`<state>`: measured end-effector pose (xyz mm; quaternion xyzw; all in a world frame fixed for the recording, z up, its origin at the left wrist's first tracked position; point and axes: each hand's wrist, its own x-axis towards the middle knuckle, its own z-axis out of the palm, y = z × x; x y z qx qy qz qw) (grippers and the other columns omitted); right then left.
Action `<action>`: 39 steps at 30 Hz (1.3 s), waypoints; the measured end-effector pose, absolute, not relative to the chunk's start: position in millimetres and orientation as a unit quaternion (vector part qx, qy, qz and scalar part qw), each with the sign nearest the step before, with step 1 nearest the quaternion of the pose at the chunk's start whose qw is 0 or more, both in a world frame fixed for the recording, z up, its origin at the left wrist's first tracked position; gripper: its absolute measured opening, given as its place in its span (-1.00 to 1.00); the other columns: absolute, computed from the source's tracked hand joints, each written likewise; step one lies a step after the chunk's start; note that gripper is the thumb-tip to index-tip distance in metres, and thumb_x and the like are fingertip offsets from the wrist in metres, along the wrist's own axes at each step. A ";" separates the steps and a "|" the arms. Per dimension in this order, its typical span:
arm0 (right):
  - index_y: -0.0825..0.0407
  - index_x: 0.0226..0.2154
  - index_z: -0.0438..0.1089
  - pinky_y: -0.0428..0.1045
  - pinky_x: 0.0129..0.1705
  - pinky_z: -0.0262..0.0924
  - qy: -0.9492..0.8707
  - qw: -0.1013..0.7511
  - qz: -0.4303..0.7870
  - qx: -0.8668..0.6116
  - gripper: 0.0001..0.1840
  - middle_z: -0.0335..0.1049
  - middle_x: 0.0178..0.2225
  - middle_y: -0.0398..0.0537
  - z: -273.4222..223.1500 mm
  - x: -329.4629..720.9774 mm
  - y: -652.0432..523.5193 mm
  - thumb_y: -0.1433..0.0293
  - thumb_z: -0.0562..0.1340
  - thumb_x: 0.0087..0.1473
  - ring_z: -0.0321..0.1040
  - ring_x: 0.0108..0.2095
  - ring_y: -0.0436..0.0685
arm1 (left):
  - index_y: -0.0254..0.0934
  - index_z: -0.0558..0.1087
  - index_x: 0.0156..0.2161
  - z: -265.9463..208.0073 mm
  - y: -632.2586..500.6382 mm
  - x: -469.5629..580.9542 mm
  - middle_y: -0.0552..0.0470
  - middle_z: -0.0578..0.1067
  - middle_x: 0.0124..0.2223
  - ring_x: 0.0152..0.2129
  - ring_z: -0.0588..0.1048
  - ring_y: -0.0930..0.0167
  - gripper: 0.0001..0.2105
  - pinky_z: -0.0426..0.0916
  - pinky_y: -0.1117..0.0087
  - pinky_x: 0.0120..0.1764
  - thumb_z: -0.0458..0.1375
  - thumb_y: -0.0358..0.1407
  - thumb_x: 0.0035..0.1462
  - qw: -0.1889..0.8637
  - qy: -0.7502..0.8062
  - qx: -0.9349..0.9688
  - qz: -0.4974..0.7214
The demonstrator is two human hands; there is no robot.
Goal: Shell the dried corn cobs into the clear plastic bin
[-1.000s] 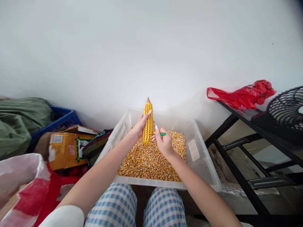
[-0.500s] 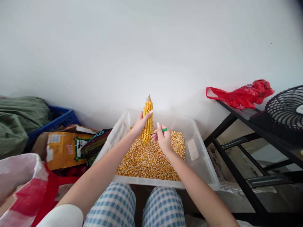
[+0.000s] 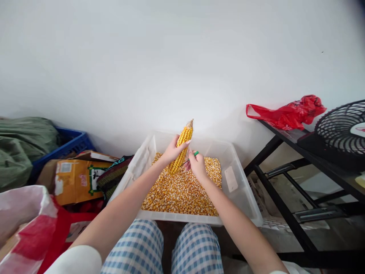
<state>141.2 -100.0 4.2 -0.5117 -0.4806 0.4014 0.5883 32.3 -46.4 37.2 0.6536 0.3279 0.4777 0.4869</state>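
My left hand (image 3: 172, 150) is wrapped round a yellow corn cob (image 3: 184, 137) covered in kernels, its dry tip leaning up and to the right. In my right hand (image 3: 196, 166) is a screwdriver with a green handle (image 3: 195, 153); its thin metal shaft points left at the lower part of the cob, and whether it touches the kernels is hard to see. Both hands are above a translucent plastic bin (image 3: 244, 198), which holds a thick layer of loose corn kernels (image 3: 179, 194).
Left of the bin are a mesh bag (image 3: 115, 177), an orange cardboard box (image 3: 76, 182), a blue crate (image 3: 71, 144) and a red-and-white bag (image 3: 34, 236). On the right, a black metal stand (image 3: 273, 194) carries a red plastic bag (image 3: 293, 114) and a fan (image 3: 342, 129). A white wall rises behind.
The cob has tilted from nearly upright to leaning right, turned by my left hand. My right hand, with the screwdriver, stays close to the cob's lower part.
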 end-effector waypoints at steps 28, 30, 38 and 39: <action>0.07 -0.55 0.19 -0.17 -0.74 0.13 -0.465 0.613 0.423 -0.477 -0.53 0.31 -0.73 -0.16 13.0 138.6 -102.9 -0.03 0.04 -0.08 0.21 -0.79 -0.06 | -0.24 0.18 -0.16 38.2 -31.7 25.1 0.10 0.36 -0.53 -0.66 0.39 0.48 -0.55 0.31 0.46 -0.59 0.04 0.04 -0.07 0.590 0.337 0.534 0.502; 0.07 -0.54 0.19 -0.17 -0.74 0.11 -0.469 0.606 0.423 -0.484 -0.52 0.30 -0.74 -0.17 11.6 137.0 -103.0 -0.03 0.04 -0.08 0.20 -0.79 -0.07 | -0.23 0.17 -0.18 39.0 -32.7 26.0 0.10 0.36 -0.53 -0.66 0.39 0.47 -0.56 0.30 0.47 -0.60 0.04 0.04 -0.07 0.590 0.335 0.539 0.498; 0.03 -0.55 0.14 -0.16 -0.74 0.08 -0.436 0.597 0.414 -0.531 -0.54 0.26 -0.74 -0.18 -0.2 132.3 -99.7 -0.02 -0.04 -0.03 0.17 -0.79 -0.06 | -0.25 0.17 -0.21 40.8 -40.0 30.2 0.10 0.34 -0.50 -0.63 0.37 0.50 -0.60 0.26 0.49 -0.54 0.03 0.01 -0.04 0.527 0.348 0.602 0.489; 0.02 -0.56 0.14 -0.15 -0.75 0.06 -0.427 0.597 0.415 -0.538 -0.55 0.25 -0.75 -0.18 -2.5 132.4 -98.6 -0.01 -0.04 -0.02 0.15 -0.80 -0.05 | -0.26 0.18 -0.21 41.0 -42.0 31.0 0.10 0.34 -0.48 -0.61 0.36 0.50 -0.61 0.26 0.48 -0.52 0.03 0.00 -0.03 0.505 0.347 0.619 0.491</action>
